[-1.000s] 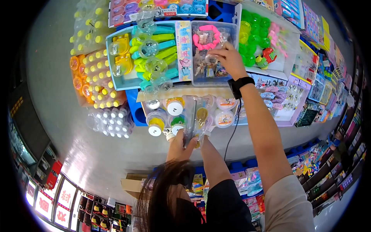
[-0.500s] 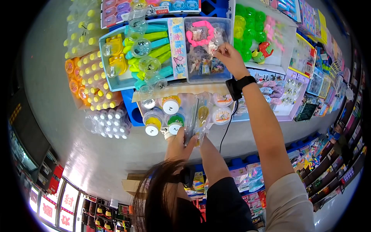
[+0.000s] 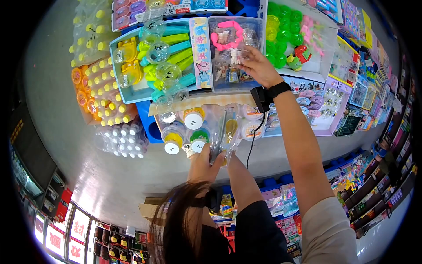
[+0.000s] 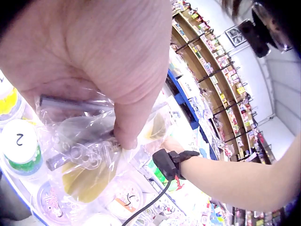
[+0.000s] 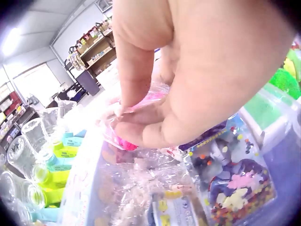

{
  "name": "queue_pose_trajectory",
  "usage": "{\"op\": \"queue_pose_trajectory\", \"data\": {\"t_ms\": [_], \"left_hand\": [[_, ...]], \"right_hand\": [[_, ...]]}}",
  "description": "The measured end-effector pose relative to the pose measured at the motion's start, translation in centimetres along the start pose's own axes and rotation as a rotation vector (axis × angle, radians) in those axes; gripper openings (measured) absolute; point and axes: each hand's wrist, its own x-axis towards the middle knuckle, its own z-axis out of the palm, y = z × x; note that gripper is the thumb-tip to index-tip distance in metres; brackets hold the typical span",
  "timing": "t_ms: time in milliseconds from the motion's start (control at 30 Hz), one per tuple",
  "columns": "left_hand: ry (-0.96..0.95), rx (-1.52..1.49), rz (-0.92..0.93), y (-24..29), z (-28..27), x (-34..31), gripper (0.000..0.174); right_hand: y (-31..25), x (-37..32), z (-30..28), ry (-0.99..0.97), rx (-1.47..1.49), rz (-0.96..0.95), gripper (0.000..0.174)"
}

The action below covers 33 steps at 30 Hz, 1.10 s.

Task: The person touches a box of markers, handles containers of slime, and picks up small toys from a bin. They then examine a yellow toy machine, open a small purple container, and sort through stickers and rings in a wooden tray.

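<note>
My left hand [image 3: 203, 166] grips the lower end of a clear plastic bag [image 3: 230, 132]. Grey tubes and a yellowish, rounded flat piece [image 4: 89, 176] show through the film in the left wrist view, the thumb pressing across it. Over a clear plastic bin [image 3: 214, 83], my right hand [image 3: 262, 69] pinches a small clear packet [image 3: 236, 56] with something whitish-pink inside. Beneath those fingers lie more wrapped trinkets, among them a packet with a printed figure and coloured beads [image 5: 240, 183]. A bright pink ring-shaped piece [image 3: 239, 33] rests on the packets at the bin's far side.
Left of the bin stands a blue box [image 3: 118, 94] of green and teal bottles, with clear cups over it. Lidded jars [image 3: 193, 119] fill a tray in front. Green balls [image 3: 281, 26] sit in a box at right. A black cable [image 3: 251, 152] hangs from the right wrist.
The right hand stays over the bin; the pinched packet has risen slightly towards the pink ring and the fingers have shifted around it. The left hand keeps its bag. The head view has shifted slightly.
</note>
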Motion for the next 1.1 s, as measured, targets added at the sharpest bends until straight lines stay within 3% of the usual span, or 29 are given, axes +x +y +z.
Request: {"op": "queue_pose_trajectory", "data": {"t_ms": [100,200,300,400,800,900,1000,1100], "left_hand": [[0.008,-0.028,-0.006,0.2,-0.1,0.0,0.021],[0.012,-0.057,-0.024,-0.2,0.0,0.1,0.021],[0.009,-0.040,-0.035,-0.3,0.0,0.1,0.021],[0.017,-0.029,-0.023,-0.6,0.0,0.0,0.020],[0.023,-0.028,0.017,0.4,0.3,-0.2,0.020],[0.043,-0.005,0.005,0.1,0.4,-0.1,0.021],[0.042,0.004,-0.015,-0.2,0.2,0.1,0.021],[0.061,0.002,-0.035,0.7,-0.1,0.5,0.021]], "right_hand": [[-0.3,0.0,0.5,0.061,0.431,0.096,0.039],[1.1,1.1,-1.4,-0.268,0.812,0.262,0.029],[0.7,0.7,-0.8,-0.290,0.834,0.345,0.030],[0.3,0.3,-0.5,-0.456,0.914,0.402,0.032],[0.5,-0.2,-0.5,-0.438,0.893,0.386,0.037],[1.2,0.3,-0.9,-0.151,0.506,0.178,0.031],[1.3,0.2,-1.5,0.016,0.399,0.153,0.025],[1.0,-0.1,-2.0,-0.030,0.370,0.171,0.020]]}}
